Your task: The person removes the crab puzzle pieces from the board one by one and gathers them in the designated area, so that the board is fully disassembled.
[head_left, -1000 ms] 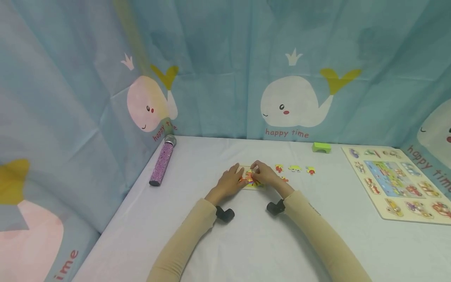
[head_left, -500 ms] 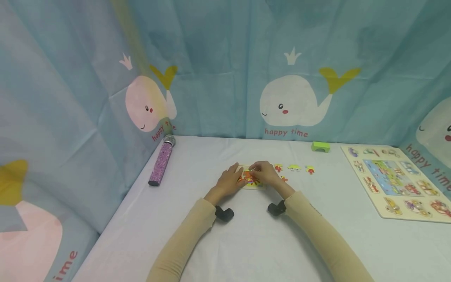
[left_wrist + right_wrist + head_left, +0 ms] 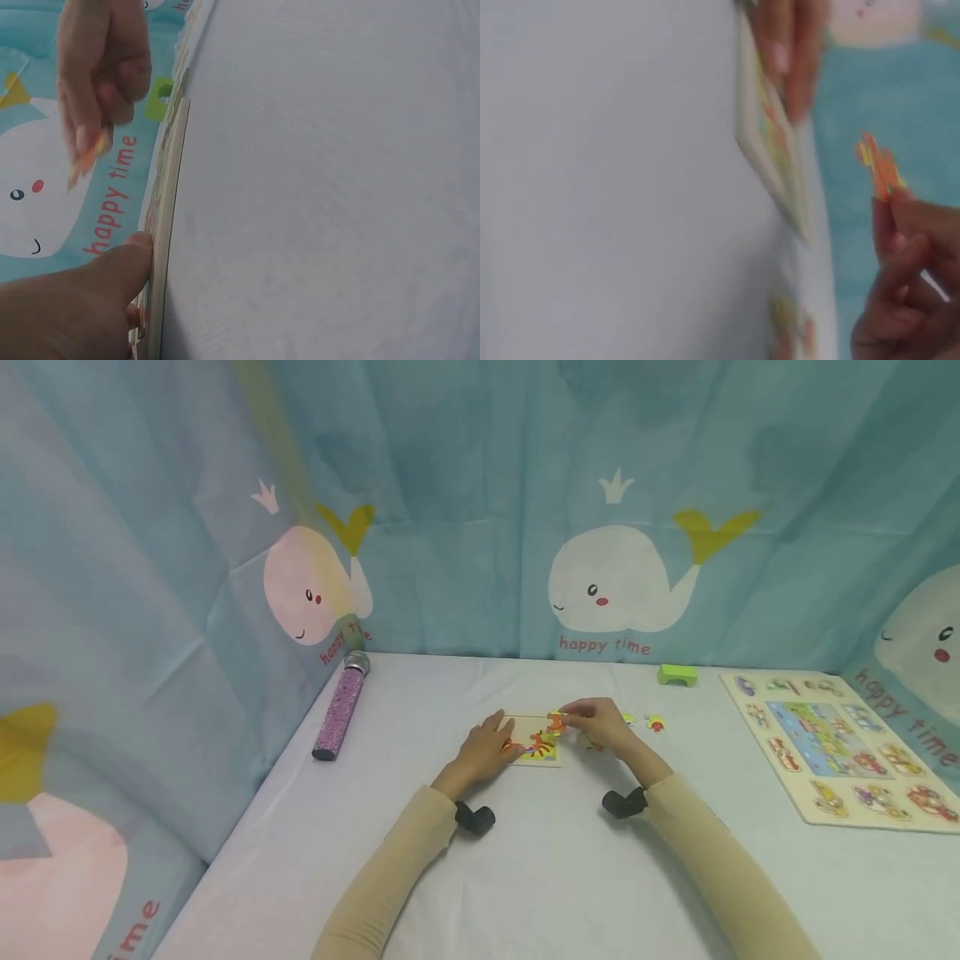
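My left hand point(image 3: 482, 752) rests with spread fingers on the left side of a small wooden jigsaw board point(image 3: 525, 724). Pieces fill the board's lower part, and bare wood shows above them. In the left wrist view, the thumb point(image 3: 124, 266) lies on the board's edge. Thumb and fingers of my right hand point(image 3: 606, 728) pinch an orange and yellow puzzle piece point(image 3: 556, 723) at the board's upper right. The right wrist view shows this puzzle piece point(image 3: 883, 166) held edge-on, apart from the board point(image 3: 751, 131).
Loose puzzle pieces lie right of the board, one of them a red and yellow piece point(image 3: 655, 724); my right hand partly covers others. Farther right is a large picture puzzle board point(image 3: 808, 812). A green block point(image 3: 677, 675) sits at the back, a glittery purple microphone point(image 3: 339, 710) at left.
My right hand has lifted the orange piece off the small board and moved right with it, uncovering the board's upper part. The left hand has stayed in place.
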A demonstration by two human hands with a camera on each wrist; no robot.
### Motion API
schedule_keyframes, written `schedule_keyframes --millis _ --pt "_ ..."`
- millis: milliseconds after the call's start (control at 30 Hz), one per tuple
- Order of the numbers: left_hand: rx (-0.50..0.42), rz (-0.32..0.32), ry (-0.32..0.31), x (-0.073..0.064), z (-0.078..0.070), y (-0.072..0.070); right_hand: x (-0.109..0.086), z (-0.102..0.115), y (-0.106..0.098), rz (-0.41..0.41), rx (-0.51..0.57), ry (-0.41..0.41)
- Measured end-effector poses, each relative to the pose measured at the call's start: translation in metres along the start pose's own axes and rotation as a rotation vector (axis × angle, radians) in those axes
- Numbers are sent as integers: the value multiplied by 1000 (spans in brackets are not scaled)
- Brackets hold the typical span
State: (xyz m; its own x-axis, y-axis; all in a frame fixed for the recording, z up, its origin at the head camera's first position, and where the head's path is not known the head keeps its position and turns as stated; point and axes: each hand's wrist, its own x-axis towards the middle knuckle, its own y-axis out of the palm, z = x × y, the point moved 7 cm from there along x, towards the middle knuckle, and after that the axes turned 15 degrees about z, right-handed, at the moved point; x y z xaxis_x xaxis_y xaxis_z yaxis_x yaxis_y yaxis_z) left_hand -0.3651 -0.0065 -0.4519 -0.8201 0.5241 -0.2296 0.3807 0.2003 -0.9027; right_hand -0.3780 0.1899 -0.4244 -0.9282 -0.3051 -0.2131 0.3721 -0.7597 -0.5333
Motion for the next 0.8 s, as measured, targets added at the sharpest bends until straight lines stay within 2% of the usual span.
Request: schedule_keyframes --millis 200,367,500,667,800 --pt "-5 -2 0 -1 2 -2 -27 -30 -41 -16 -20 63" --pt "-4 12 -7 -4 2 -4 -49 -53 -63 -26 -54 139" --pt "-16 17 -12 -5 2 -4 -55 -68 -69 -4 -77 169" --pt "-20 15 -9 -6 0 -3 -53 -82 -67 2 -90 203" --pt "-34 13 3 -5 -3 -3 -53 -84 -67 -13 -112 184"
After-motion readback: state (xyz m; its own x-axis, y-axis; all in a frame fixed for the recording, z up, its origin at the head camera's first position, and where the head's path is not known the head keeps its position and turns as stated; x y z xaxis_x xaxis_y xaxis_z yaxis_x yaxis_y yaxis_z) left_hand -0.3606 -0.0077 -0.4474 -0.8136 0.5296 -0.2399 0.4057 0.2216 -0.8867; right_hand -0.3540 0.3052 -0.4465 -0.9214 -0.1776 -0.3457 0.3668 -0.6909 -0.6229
